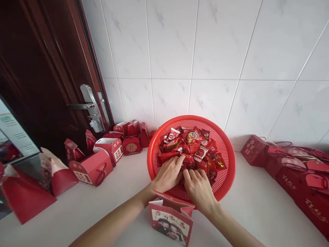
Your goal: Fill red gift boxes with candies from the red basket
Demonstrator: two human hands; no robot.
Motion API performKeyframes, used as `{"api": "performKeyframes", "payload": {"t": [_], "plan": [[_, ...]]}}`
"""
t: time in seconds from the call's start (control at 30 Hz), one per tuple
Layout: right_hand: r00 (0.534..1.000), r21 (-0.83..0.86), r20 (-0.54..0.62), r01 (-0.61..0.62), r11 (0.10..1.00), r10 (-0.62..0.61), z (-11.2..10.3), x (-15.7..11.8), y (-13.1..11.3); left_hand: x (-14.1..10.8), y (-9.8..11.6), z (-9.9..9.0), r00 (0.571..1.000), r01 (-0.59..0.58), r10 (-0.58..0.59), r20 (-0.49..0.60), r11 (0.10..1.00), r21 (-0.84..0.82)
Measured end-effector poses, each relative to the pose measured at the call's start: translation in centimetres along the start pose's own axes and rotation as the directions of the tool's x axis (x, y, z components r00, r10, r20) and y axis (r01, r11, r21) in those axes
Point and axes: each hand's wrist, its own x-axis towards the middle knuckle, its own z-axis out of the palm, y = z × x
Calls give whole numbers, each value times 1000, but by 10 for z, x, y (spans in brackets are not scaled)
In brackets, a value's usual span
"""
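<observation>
The small folded-card box point(170, 226) stands in front of the basket on the tabletop point(118, 215), mouth up, printed face toward the person; its long axis runs side to side, the right end slanting farther from the back edge. Near that edge, the round, perforated plastic basket point(231, 165) holds glossy, crinkled sweets point(192, 148). Left hand point(169, 172) and right hand point(198, 186) curl half-closed among them; I can't tell whether either grips one.

Room abv basket point(232, 165), box point(171, 227) in frt
</observation>
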Motion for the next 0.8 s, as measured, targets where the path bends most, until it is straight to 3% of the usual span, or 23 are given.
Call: {"api": "performKeyframes", "payload": {"t": [0.17, 0.5, 0.8], "plan": [[1000, 41, -27, -13, 999, 14, 20, 0, 6, 3, -9, 15, 993, -4, 0, -117, 999, -37], [994, 50, -28, -104, 993, 106, 53, 31, 39, 46, -20, 10, 998, 49, -48, -47, 999, 21], [979, 176, 4, -203, 963, 206, 68, 37, 38, 53, -32, 19, 984, 49, -49, -171, 999, -5]]}}
